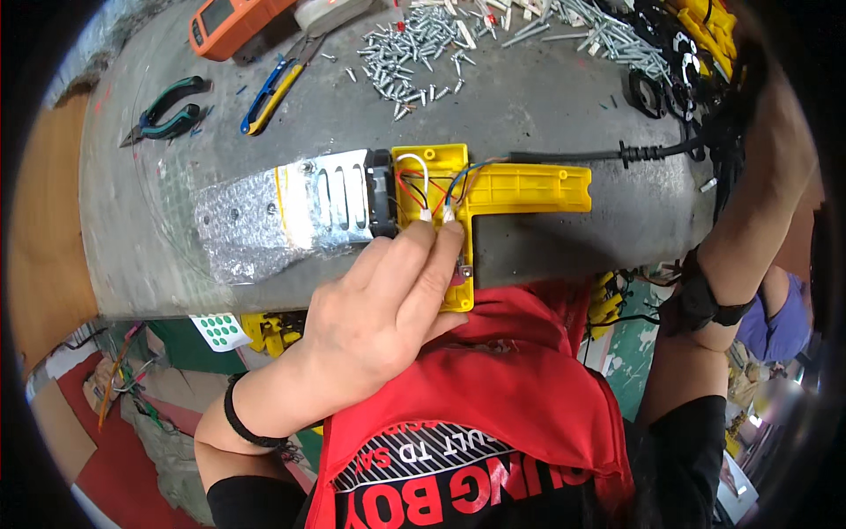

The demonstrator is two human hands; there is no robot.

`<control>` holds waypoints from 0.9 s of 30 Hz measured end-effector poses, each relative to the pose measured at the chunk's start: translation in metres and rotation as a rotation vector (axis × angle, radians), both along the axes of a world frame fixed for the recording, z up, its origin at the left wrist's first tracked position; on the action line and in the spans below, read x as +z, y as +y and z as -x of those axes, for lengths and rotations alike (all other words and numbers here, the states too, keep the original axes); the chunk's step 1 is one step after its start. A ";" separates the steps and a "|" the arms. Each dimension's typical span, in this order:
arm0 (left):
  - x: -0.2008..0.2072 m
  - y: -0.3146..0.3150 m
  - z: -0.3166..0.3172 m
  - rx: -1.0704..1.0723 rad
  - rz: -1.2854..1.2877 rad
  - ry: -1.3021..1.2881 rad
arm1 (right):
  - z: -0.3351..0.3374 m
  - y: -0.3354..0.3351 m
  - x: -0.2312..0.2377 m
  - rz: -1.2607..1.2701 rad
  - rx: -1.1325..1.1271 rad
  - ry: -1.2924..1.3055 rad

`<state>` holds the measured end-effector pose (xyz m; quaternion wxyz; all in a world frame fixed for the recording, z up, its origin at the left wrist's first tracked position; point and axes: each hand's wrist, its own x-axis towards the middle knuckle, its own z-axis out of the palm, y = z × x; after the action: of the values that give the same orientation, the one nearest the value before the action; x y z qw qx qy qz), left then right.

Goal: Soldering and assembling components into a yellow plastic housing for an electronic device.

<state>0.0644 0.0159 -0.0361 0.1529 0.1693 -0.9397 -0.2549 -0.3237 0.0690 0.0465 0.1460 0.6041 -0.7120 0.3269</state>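
Note:
My left hand point(379, 300) lies over the lower part of an open yellow plastic tool housing point(529, 187), with its thumb by the near edge. Two fingertips press at the white wire connectors point(448, 213), partly covering them. Red, black, blue and white wires run inside. A slotted silvery metal body point(339, 201) with a black collar joins the housing's left side, its far end in bubble wrap point(238, 225). From the right, a black power cord point(564, 156) leads to the housing. My right forearm point(775, 150) reaches to the far right; that hand's fingers are lost in the dark rim.
Teal-handled pliers point(167, 115) and blue-yellow cutters point(271, 93) lie at the back left, near an orange meter point(233, 25). Loose screws point(414, 53) are heaped at the back. Black clips point(648, 93) and yellow parts point(709, 35) crowd the far right corner.

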 end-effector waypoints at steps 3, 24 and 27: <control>0.001 0.004 -0.003 0.001 0.067 -0.008 | -0.100 -0.061 0.027 -0.165 0.148 -0.249; -0.016 0.005 -0.012 0.057 0.101 0.165 | -0.221 -0.253 0.018 -0.726 0.332 0.723; -0.012 0.005 -0.010 0.027 0.191 0.197 | -0.225 -0.246 0.011 -0.683 0.368 0.807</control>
<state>0.0739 0.0208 -0.0484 0.2631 0.1408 -0.9378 -0.1775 -0.0988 -0.1768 0.0571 0.1436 0.8086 -0.5479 -0.1596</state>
